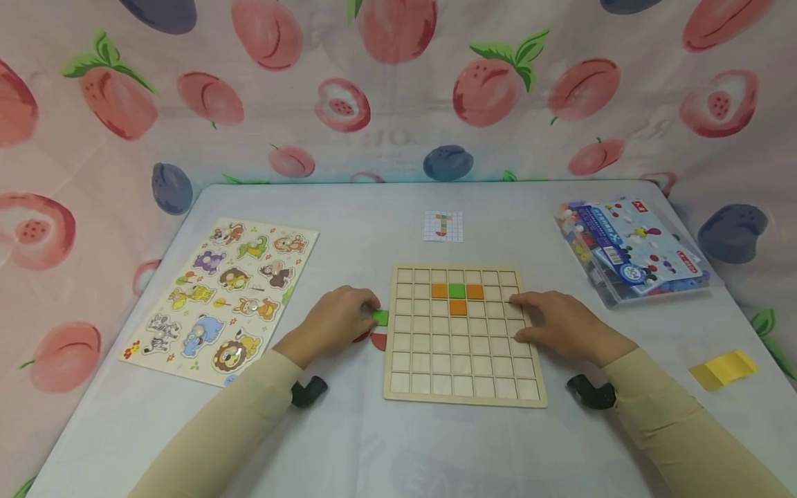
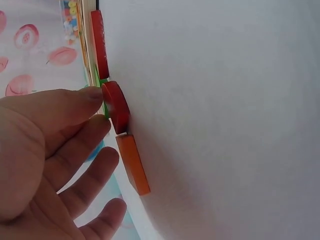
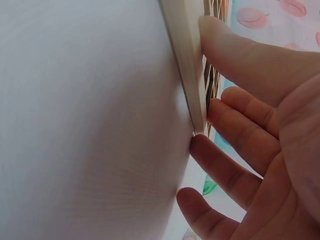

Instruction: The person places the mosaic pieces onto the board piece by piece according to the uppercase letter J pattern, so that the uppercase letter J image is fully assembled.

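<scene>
My left hand (image 1: 337, 317) is beside the wooden grid board's left edge, its thumb and index finger pinching a green square block (image 1: 381, 317). Close to those fingertips are a red rounded piece (image 2: 116, 107) and an orange block (image 2: 133, 164); another red piece (image 2: 99, 44) lies beside the board. The grid board (image 1: 465, 401) holds an orange, a green (image 1: 456, 290) and an orange square in one row, with one orange square (image 1: 457, 307) under the green. My right hand (image 1: 563, 322) rests its thumb and fingertips on the board's right edge, fingers loosely extended.
A small pattern card (image 1: 443, 226) lies behind the board. On the left is an animal puzzle board (image 1: 227, 297). A clear plastic box of colored pieces (image 1: 635, 249) stands at the back right, with a folded yellow paper (image 1: 724, 369) nearer the right edge.
</scene>
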{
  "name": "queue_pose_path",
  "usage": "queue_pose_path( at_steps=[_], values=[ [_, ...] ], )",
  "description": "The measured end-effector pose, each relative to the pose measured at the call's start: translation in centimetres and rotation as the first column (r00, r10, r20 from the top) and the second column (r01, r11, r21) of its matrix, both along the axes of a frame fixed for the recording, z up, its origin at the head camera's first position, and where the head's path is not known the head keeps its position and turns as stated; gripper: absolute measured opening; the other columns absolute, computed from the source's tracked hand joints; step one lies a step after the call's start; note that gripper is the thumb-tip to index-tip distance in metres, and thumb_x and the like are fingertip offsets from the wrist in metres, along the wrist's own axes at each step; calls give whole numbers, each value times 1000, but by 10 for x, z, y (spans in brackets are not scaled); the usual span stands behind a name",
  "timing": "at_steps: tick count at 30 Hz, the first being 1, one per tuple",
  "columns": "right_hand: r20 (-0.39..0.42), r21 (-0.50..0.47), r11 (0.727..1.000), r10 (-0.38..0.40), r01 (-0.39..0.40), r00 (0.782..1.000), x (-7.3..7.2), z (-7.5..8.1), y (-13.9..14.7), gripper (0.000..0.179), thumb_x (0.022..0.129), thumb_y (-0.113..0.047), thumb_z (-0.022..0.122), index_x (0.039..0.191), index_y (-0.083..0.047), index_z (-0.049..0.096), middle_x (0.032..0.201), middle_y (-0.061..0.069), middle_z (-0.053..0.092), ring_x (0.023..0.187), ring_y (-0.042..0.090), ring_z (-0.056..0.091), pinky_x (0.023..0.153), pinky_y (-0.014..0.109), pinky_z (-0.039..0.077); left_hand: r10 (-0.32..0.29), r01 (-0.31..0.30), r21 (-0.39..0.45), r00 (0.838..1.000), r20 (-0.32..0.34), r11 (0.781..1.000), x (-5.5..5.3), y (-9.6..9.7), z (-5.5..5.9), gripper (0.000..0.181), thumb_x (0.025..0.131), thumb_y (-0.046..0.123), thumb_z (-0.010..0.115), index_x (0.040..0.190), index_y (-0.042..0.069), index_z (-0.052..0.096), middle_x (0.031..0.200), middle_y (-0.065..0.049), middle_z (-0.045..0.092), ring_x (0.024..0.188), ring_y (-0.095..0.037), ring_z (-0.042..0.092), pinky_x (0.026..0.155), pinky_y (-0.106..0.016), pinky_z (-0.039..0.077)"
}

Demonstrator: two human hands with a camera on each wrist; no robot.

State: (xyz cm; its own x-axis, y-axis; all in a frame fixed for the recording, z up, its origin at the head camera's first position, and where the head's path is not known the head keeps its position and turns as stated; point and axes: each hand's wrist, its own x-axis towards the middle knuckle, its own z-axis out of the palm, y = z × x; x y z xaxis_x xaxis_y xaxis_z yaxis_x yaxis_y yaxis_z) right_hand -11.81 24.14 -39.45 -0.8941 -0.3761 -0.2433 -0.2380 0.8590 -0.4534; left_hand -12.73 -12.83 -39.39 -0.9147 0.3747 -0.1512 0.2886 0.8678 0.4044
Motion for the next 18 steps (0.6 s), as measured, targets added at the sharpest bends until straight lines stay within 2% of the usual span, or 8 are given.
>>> queue_pose_path(
  at_steps=[13,18],
  values=[
    [1,-1,1000,2,-2,1000,-1,-1,-1,65,86,-27,79,140,0,55,140,26,53,132,48,44,106,61,34,-2,2,-14,1000,-7,1000,-2,-1,-1,22,88,15,76,109,10,73,102,-1,70,98,-21,60,89,-38,50],
    [3,1,1000,2,-2,1000,-1,0,-1,64,86,-27,79,139,0,56,140,26,53,131,48,44,106,62,34,12,-12,-10,1000,-4,1000,-2,-1,3,24,88,16,77,110,10,73,104,-2,70,98,-20,60,88,-37,50]
  ],
)
